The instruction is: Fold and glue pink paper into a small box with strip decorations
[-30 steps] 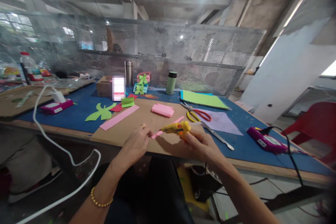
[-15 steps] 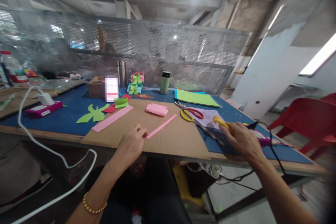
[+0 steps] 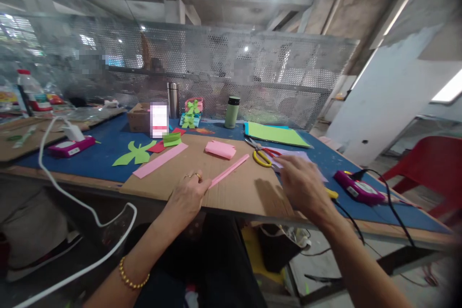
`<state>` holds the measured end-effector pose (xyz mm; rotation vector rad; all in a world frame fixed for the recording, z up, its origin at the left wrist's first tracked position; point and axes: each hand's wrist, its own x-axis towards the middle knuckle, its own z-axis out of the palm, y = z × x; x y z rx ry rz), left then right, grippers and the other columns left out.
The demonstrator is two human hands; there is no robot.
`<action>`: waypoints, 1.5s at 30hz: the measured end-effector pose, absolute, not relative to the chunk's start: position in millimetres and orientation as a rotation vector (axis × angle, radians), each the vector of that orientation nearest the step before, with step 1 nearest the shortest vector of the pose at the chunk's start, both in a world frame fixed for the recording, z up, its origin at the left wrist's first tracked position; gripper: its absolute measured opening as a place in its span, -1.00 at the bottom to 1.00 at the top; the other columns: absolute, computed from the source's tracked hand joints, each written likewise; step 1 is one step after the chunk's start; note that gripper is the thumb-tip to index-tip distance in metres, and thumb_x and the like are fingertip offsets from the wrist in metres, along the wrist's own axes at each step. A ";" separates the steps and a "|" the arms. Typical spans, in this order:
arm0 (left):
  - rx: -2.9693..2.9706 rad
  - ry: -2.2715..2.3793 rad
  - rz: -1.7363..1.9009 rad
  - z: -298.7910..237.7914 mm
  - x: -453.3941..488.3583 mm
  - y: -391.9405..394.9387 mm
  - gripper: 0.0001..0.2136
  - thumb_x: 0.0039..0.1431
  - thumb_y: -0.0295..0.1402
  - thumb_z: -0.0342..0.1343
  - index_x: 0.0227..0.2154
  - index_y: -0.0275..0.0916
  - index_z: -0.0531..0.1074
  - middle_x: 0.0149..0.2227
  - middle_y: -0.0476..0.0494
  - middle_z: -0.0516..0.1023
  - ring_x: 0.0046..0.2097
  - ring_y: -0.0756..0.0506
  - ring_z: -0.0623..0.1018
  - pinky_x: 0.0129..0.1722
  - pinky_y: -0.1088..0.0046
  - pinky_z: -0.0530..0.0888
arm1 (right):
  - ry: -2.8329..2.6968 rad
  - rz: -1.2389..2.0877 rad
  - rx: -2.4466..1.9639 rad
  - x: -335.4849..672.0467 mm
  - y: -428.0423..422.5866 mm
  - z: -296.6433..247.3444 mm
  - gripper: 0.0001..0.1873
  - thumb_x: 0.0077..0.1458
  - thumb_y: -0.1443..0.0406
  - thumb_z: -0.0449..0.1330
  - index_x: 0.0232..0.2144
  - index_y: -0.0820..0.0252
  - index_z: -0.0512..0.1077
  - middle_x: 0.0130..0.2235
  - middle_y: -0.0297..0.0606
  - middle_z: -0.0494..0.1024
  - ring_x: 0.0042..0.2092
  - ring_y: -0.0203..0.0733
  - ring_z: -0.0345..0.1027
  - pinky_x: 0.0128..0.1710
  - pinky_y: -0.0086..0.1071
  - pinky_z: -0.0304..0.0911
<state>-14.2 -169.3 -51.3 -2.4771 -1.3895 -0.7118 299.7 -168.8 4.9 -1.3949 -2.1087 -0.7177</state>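
Observation:
My left hand [image 3: 187, 193] rests closed on the near end of a narrow pink paper strip [image 3: 231, 169] lying on a cardboard sheet [image 3: 249, 192]. My right hand [image 3: 301, 183] hovers empty over the cardboard's right edge, fingers loosely spread, reaching leftward near the yellow-and-red scissors [image 3: 263, 155]. The yellow glue gun [image 3: 331, 193] lies on the blue table behind my right wrist, mostly hidden. A folded pink paper piece [image 3: 220, 149] sits farther back on the cardboard.
A wide pink strip [image 3: 160, 160], green cutout [image 3: 135, 154], green sheets [image 3: 276, 134], two flasks [image 3: 174, 100] [image 3: 231, 112] and a cardboard box [image 3: 140, 118] stand behind. Magenta power strips [image 3: 357, 191] [image 3: 70, 147] with cables lie left and right. Red chair [image 3: 433, 168] at right.
My right hand carried the glue gun away from the pink strip, laid it on the table at the right, and has come back empty toward the cardboard. The left hand stayed on the strip.

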 end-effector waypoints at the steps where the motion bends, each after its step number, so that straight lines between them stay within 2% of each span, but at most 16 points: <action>1: -2.481 -1.393 -0.707 -50.3 -14.0 -170.0 -0.76 0.31 -0.56 -0.10 -0.28 -0.21 0.46 -0.29 -0.17 0.37 -0.23 -0.16 0.36 -0.21 0.30 0.32 | -2.216 -0.639 -1.265 279.0 -166.7 6.4 -0.61 0.21 0.46 -0.01 0.02 0.21 0.45 0.06 -0.03 0.50 0.06 0.02 0.32 0.00 -0.13 0.13; 3: -2.488 -1.400 -0.697 -48.6 -13.6 -170.8 -0.77 0.31 -0.55 -0.09 -0.27 -0.21 0.47 -0.28 -0.18 0.37 -0.22 -0.16 0.37 -0.21 0.30 0.33 | -2.359 -0.533 -1.130 243.4 -161.0 7.5 -0.61 0.18 0.47 0.05 0.02 0.21 0.45 0.05 -0.03 0.49 0.05 0.02 0.30 0.04 -0.12 0.09; 5: -2.494 -1.405 -0.686 -48.3 -13.2 -171.1 -0.76 0.31 -0.55 -0.09 -0.21 -0.21 0.48 -0.26 -0.18 0.38 -0.22 -0.16 0.37 -0.20 0.30 0.34 | -2.441 -0.503 -1.115 219.6 -155.0 6.4 -0.67 0.23 0.44 0.05 -0.01 0.21 0.47 0.01 -0.02 0.50 0.01 0.02 0.29 0.03 -0.12 0.07; 11: -2.477 -1.406 -0.715 -50.6 -12.4 -171.4 -0.69 0.33 -0.54 -0.10 -0.03 -0.15 0.46 -0.23 -0.18 0.38 -0.20 -0.16 0.37 -0.18 0.29 0.35 | -2.567 -0.398 -1.021 205.4 -142.6 -2.9 -0.72 0.28 0.43 0.03 -0.09 0.17 0.49 -0.06 -0.09 0.50 -0.04 -0.04 0.22 0.01 -0.13 0.00; 14: -2.475 -1.407 -0.729 -49.7 -11.8 -172.5 -0.71 0.34 -0.53 -0.11 -0.06 -0.16 0.47 -0.22 -0.18 0.37 -0.20 -0.16 0.37 -0.18 0.29 0.35 | -2.581 -0.377 -1.041 206.0 -141.9 -5.8 -0.74 0.26 0.40 0.04 -0.13 0.16 0.50 -0.08 -0.10 0.48 -0.06 -0.05 0.21 0.03 -0.12 -0.02; 18: -2.480 -1.422 -0.723 -47.9 -12.3 -173.3 -0.73 0.35 -0.53 -0.13 -0.15 -0.19 0.47 -0.23 -0.18 0.37 -0.22 -0.15 0.38 -0.20 0.30 0.35 | -2.576 -0.352 -1.099 204.6 -143.3 -7.0 -0.64 0.24 0.49 -0.01 -0.14 0.12 0.52 -0.07 -0.13 0.47 -0.05 -0.08 0.20 0.06 -0.12 -0.02; 24: -2.534 -1.436 -0.729 -43.8 -12.7 -171.6 -0.76 0.32 -0.55 -0.12 -0.22 -0.21 0.45 -0.21 -0.18 0.39 -0.20 -0.14 0.40 -0.16 0.30 0.37 | -2.569 -0.317 -1.064 204.5 -142.7 -8.9 -0.67 0.27 0.46 0.00 -0.19 0.14 0.55 -0.12 -0.15 0.47 -0.08 -0.10 0.21 0.07 -0.15 -0.01; 29: -2.560 -1.423 -0.755 -42.2 -5.2 -167.1 -0.71 0.31 -0.56 -0.12 -0.14 -0.19 0.49 -0.14 -0.18 0.43 -0.17 -0.14 0.40 -0.14 0.29 0.37 | -2.575 -0.276 -1.034 204.5 -141.8 -8.9 -0.63 0.23 0.51 -0.01 -0.18 0.14 0.55 -0.17 -0.18 0.51 -0.10 -0.12 0.23 0.10 -0.13 -0.05; 33: -2.585 -1.375 -0.745 -43.0 -2.2 -163.5 -0.69 0.33 -0.54 -0.12 -0.11 -0.15 0.51 -0.17 -0.17 0.44 -0.15 -0.16 0.40 -0.15 0.28 0.34 | -2.568 -0.290 -1.058 205.8 -139.4 -10.4 -0.63 0.23 0.52 -0.04 -0.17 0.17 0.52 -0.16 -0.18 0.53 -0.10 -0.11 0.23 0.12 -0.12 -0.08; 41: -2.626 -1.351 -0.745 -36.7 -0.6 -157.8 -0.71 0.30 -0.60 -0.14 -0.23 -0.25 0.48 -0.19 -0.20 0.46 -0.11 -0.18 0.41 -0.10 0.25 0.34 | -2.489 -0.250 -1.269 217.0 -128.3 -16.4 -0.56 0.16 0.56 -0.07 -0.05 0.24 0.46 -0.11 -0.10 0.52 -0.04 -0.05 0.24 0.04 -0.19 0.04; 45: -2.669 -1.371 -0.694 -28.2 6.4 -148.9 -0.65 0.24 -0.65 -0.16 -0.10 -0.30 0.47 -0.18 -0.24 0.47 -0.10 -0.20 0.41 -0.07 0.23 0.33 | -2.442 -0.182 -1.330 219.4 -125.7 -18.6 -0.56 0.17 0.57 -0.09 -0.03 0.23 0.42 -0.09 -0.11 0.52 -0.01 -0.06 0.26 0.07 -0.18 0.03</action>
